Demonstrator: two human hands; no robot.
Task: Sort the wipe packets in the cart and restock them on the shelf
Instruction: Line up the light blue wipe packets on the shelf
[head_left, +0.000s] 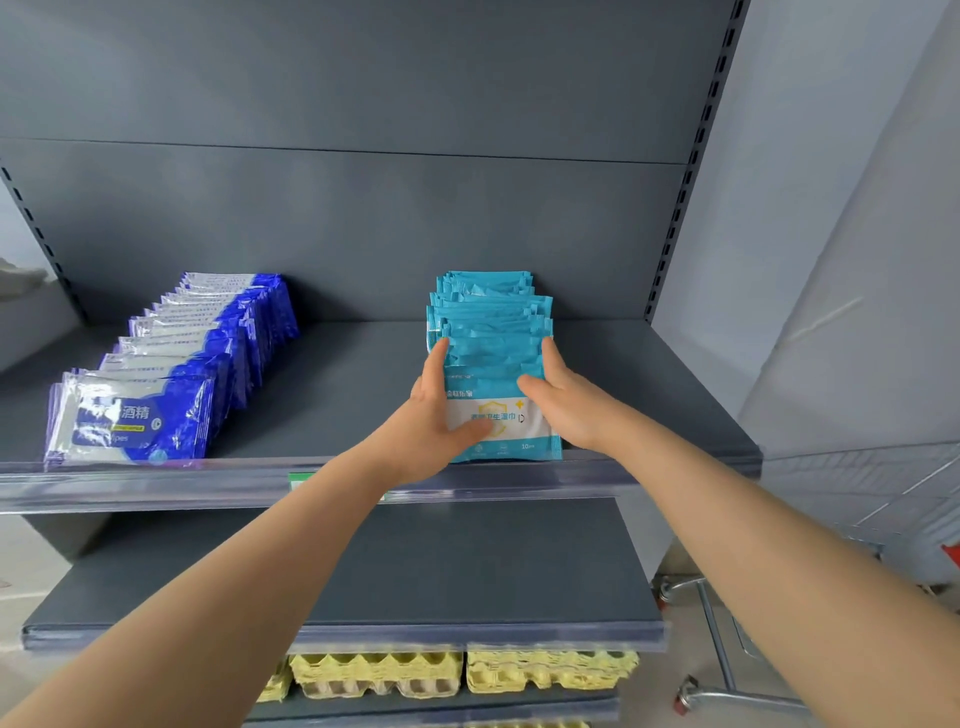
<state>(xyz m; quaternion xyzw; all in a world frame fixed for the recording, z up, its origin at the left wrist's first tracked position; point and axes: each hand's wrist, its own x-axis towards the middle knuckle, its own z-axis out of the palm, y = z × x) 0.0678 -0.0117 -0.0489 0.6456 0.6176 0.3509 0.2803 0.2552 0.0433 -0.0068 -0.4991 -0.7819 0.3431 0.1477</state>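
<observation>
A row of teal wipe packets (491, 322) stands on the upper grey shelf (337, 395), right of centre, running back to the rear panel. My left hand (434, 415) presses the row's left side, its fingers straight along the packets and its thumb across the front packet's white label. My right hand (563, 402) presses the right side the same way. A second row of dark blue and white wipe packets (171, 374) stands at the shelf's left.
A clear plastic price rail (156, 486) runs along the shelf's front edge. A lower grey shelf (467, 566) sits beneath, with yellow egg trays (379, 673) under it. Part of the metal cart (722, 649) shows at the lower right, beside a pale wall.
</observation>
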